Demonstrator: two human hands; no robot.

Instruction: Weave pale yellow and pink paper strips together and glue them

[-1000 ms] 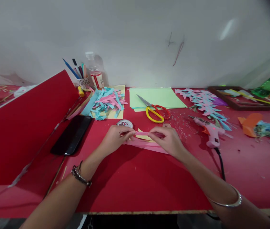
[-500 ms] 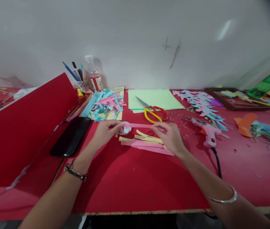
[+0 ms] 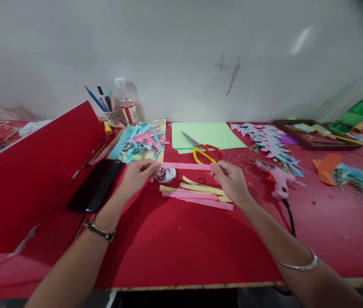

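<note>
pink strip [image 3: 186, 166]: stretched between the hands, long axis left-to-right | left hand [image 3: 139, 175]: pinching its left end | right hand [image 3: 231, 182]: pinching its right end, neither hand nearer | loose pink and yellow strips [image 3: 200, 196]: on the near side, roughly parallel

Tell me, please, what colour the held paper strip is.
The paper strip is pink; see head view.

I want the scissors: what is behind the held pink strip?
Behind the strip, scissors show above and a round thing below. The strip covers part of the yellow handle and, with the left hand, the round thing's far edge.
</note>
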